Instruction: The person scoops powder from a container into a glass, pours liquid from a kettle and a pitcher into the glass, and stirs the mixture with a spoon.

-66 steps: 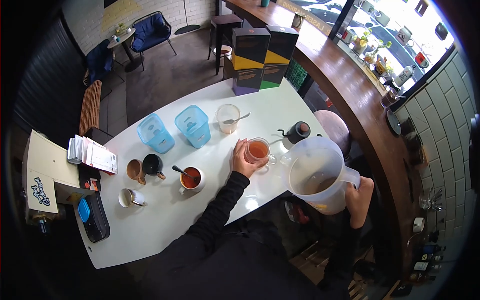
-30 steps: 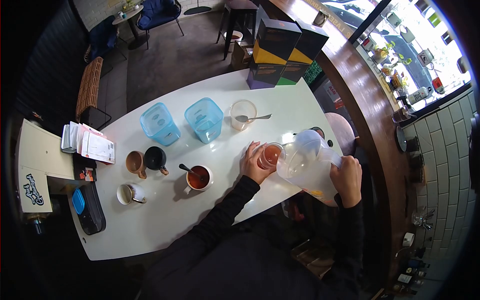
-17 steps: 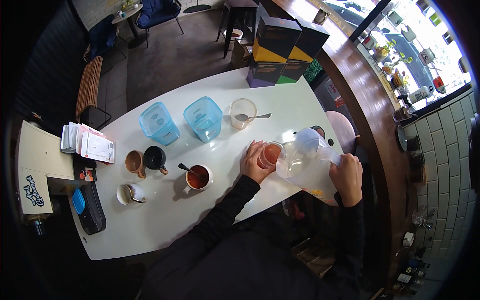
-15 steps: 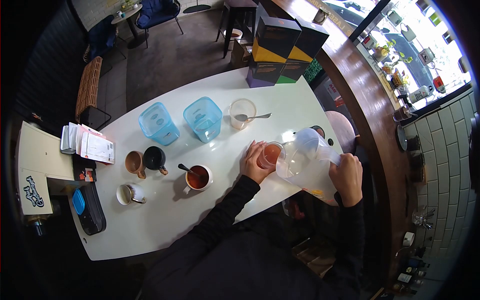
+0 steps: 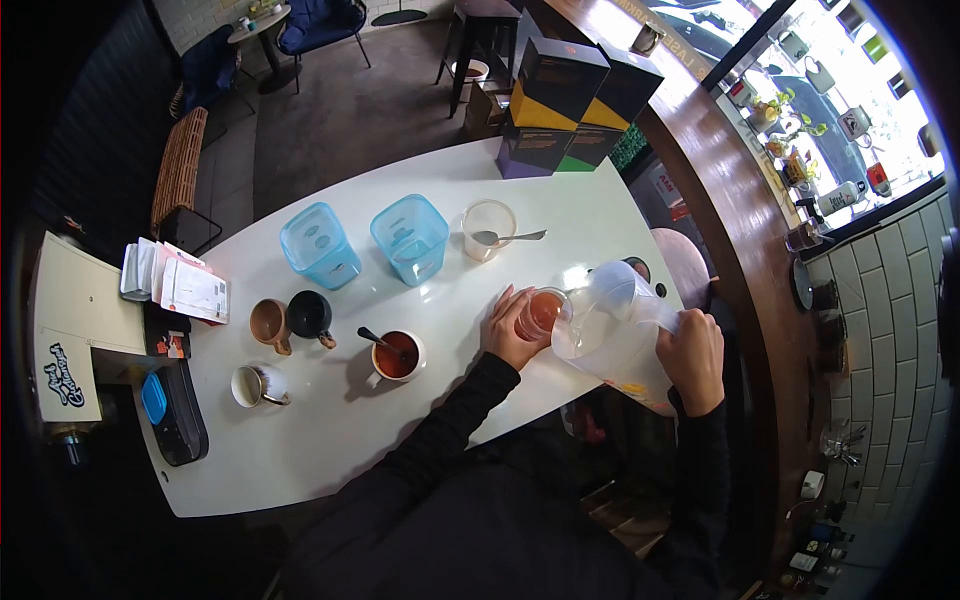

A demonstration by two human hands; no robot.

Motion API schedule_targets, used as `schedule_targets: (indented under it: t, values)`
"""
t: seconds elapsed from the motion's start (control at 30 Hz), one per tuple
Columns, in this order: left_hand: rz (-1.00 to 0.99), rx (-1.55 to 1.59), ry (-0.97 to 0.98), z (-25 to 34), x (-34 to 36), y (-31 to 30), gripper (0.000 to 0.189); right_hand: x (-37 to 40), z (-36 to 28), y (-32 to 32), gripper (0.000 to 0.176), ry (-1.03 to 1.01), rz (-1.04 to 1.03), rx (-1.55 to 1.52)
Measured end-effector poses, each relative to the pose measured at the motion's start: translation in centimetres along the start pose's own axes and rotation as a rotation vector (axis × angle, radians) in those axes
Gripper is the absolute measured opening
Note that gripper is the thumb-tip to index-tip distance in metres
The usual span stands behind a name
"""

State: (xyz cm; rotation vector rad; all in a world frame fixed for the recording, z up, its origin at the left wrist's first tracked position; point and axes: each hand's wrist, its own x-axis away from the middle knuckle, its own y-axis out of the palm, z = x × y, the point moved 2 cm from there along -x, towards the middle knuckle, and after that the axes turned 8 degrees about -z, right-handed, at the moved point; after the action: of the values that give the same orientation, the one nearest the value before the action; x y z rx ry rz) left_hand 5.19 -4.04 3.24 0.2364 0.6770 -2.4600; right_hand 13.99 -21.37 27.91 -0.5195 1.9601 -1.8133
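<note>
My left hand (image 5: pixel 512 328) is wrapped round a clear plastic cup (image 5: pixel 541 314) of reddish liquid near the table's right side. My right hand (image 5: pixel 692 362) grips the handle of a large translucent pitcher (image 5: pixel 606 335). The pitcher is tilted toward the cup, its lip right at the cup's rim. To the left, a white mug (image 5: pixel 399 357) holds dark red liquid and a black-handled spoon. Beyond the hands, a clear tub (image 5: pixel 488 220) has a metal spoon (image 5: pixel 512 238) across it.
Two blue plastic containers (image 5: pixel 410 240) stand toward the back of the white table (image 5: pixel 300 450). Brown (image 5: pixel 268 326), black (image 5: pixel 309 316) and white-and-gold (image 5: pixel 258 386) cups sit at left. Dark boxes (image 5: pixel 560 105) are stacked at the far end. A wooden counter (image 5: pixel 720 190) runs along the right.
The view has shifted slightly. The cup leans a little more toward the pitcher's lip; both hands keep their grips in nearly the same place.
</note>
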Motion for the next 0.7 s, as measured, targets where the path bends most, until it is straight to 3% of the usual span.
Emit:
schedule_targets:
  t: [0.1, 0.17, 0.37, 0.7]
  values:
    - [0.006, -0.011, 0.01, 0.05, 0.02, -0.01, 0.084, -0.02, -0.05, -0.12, 0.021, -0.018, 0.021, -0.006]
    - [-0.006, -0.023, -0.008, 0.22, -0.05, -0.14, 0.083, -0.29, 0.08, -0.03, 0.026, 0.07, -0.119, -0.015]
    - [0.008, 0.01, -0.007, 0.19, 0.0, -0.09, 0.082, 0.01, -0.04, 0.01, 0.02, -0.037, 0.031, -0.002]
    - [0.019, 0.015, 0.023, 0.23, -0.03, -0.15, 0.084, -0.02, -0.04, -0.28, 0.022, 0.02, -0.045, -0.009]
